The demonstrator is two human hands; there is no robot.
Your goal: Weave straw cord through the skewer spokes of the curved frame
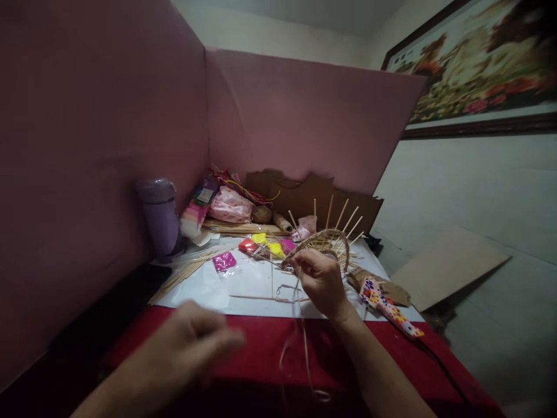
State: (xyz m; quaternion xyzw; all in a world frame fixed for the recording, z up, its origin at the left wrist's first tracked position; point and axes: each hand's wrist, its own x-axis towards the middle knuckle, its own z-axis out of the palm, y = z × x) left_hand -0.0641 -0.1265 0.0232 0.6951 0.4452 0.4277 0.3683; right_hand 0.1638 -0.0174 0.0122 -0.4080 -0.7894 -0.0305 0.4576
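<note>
My right hand (322, 281) is closed in a pinch on twine at the near left side of a partly woven basket. Loose twine (305, 342) hangs from these fingers over the front edge of the table. The basket has a braided brown rim (347, 244), and thin wooden sticks (342, 213) fan out from its far side. My left hand (187, 342) is in the air at the lower left, apart from the basket. Motion smears its fingers, so its grip cannot be made out. Several sticks (256, 298) lie on the white sheet near my right hand.
A floral glue gun (389, 307) with a dark cord rests at right beside brown cardboard (395, 292). Coloured packets (224, 261), a twine ball (261, 215) and bundled sticks (187, 270) lie behind and left. A purple bottle (161, 223) stands by the pink partition (296, 116).
</note>
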